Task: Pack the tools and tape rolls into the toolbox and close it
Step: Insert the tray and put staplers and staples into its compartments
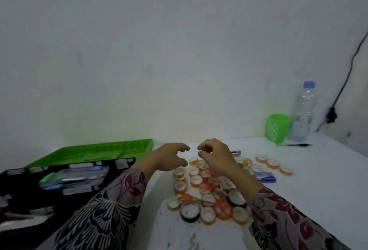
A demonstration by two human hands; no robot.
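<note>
An open toolbox (18, 188) with a black base and a green lid (89, 151) lies at the left; tools sit in its base. A heap of several clear and yellowish tape rolls (196, 181) lies on the white table, with two black rolls (190, 213) and orange-handled scissors (221, 208) among them. Three more rolls (272, 163) lie to the right. My left hand (169, 157) hovers over the far edge of the heap, fingers loosely curved, holding nothing. My right hand (215, 154) is beside it, fingers curled, with nothing visible in them.
A green perforated cup (277, 128) and a clear water bottle (303, 112) stand at the back right, a pen (296, 144) in front of them. A blue box (267, 177) lies right of the heap. A metal tool (236, 152) peeks out behind my right hand.
</note>
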